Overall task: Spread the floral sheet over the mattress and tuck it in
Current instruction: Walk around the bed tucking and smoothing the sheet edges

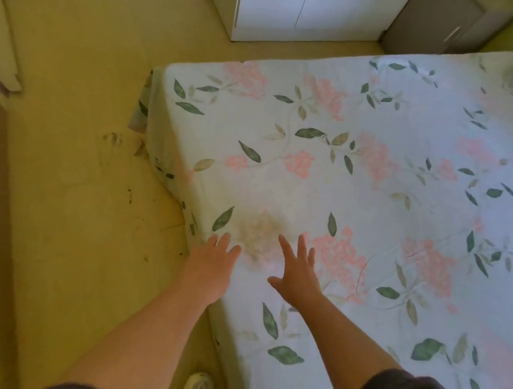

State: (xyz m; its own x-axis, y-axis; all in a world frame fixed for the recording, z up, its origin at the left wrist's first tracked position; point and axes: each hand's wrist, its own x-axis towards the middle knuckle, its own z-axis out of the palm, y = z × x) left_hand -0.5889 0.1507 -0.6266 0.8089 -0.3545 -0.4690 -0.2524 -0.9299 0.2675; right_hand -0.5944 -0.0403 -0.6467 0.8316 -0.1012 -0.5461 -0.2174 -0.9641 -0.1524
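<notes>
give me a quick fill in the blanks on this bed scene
1. The flowers on the sheet are ____.
2. The left hand and right hand lie on the sheet with straight, spread fingers and grip ____.
3. The hand nearer the sheet's side edge is the ____ one.
4. The cabinet beyond the sheet's far end is ____.

Missing words: pink; nothing; left; white
</notes>
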